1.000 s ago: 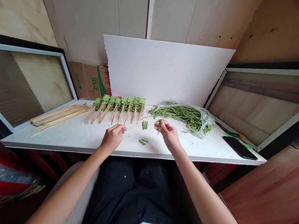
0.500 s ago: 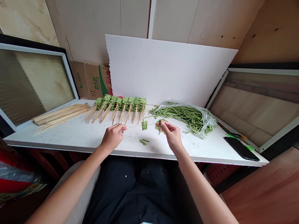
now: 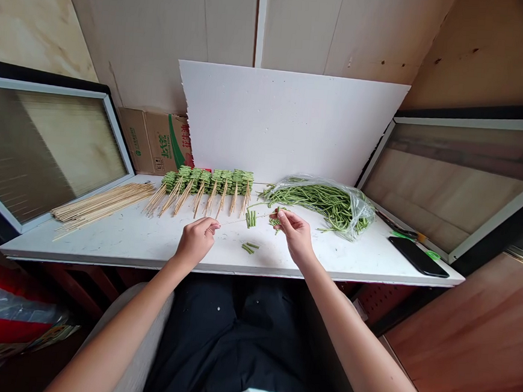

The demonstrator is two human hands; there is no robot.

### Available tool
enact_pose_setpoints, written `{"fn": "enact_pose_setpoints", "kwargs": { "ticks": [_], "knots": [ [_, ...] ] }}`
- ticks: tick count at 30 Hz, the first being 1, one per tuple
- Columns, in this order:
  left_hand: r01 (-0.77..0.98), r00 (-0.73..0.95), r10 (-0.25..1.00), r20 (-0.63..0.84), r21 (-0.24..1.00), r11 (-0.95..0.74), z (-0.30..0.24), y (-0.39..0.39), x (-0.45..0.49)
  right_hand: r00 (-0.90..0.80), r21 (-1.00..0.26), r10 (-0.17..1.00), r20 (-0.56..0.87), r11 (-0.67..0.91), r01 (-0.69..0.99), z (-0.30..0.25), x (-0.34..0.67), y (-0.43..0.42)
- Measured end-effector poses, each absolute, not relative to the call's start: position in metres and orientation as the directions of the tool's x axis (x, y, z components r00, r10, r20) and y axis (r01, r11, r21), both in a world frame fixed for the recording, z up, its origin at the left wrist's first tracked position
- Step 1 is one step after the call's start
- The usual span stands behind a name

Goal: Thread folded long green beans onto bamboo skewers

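Left hand (image 3: 198, 238): clamped on skewer (image 3: 232, 222) end.
Right hand (image 3: 295, 231): pinching bean piece (image 3: 280, 210).
Bag of beans (image 3: 358, 211): one o'clock from right hand.

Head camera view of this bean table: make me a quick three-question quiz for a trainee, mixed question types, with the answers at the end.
1. Which is nearest the left end of the table? a) the bagged green beans, b) the loose bare skewers, c) the white board
2. True or false: the black phone lies closer to the right hand than to the left hand.
3. Fill in: the left hand pinches one end of a thin ____.

Key: 1 b; 2 true; 3 skewer.
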State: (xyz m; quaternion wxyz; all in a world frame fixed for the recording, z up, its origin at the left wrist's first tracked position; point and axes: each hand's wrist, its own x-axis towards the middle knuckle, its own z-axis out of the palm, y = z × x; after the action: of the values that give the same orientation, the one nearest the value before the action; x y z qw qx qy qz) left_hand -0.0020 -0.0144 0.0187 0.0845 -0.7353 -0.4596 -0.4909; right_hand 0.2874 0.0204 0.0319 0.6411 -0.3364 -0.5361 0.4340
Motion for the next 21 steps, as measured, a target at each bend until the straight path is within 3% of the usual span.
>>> {"fn": "enact_pose_setpoints", "kwargs": {
  "ticks": [6,13,21],
  "knots": [
    [0.763,0.073,0.59,0.804,0.336,-0.552,0.02,-0.014,-0.003,0.071,-0.912,0.951,0.302,0.31,-0.27,0.025,0.286,0.025],
    [0.772,0.091,0.598,0.796,0.323,-0.547,0.021,-0.016,-0.001,0.083,-0.902,0.904,0.419,0.425,-0.075,0.034,0.288,0.017],
    [0.771,0.083,0.591,0.802,0.324,-0.548,0.02,-0.018,0.002,0.147,-0.891,0.888,0.435,0.448,-0.074,0.034,0.279,0.011]
  ]
}}
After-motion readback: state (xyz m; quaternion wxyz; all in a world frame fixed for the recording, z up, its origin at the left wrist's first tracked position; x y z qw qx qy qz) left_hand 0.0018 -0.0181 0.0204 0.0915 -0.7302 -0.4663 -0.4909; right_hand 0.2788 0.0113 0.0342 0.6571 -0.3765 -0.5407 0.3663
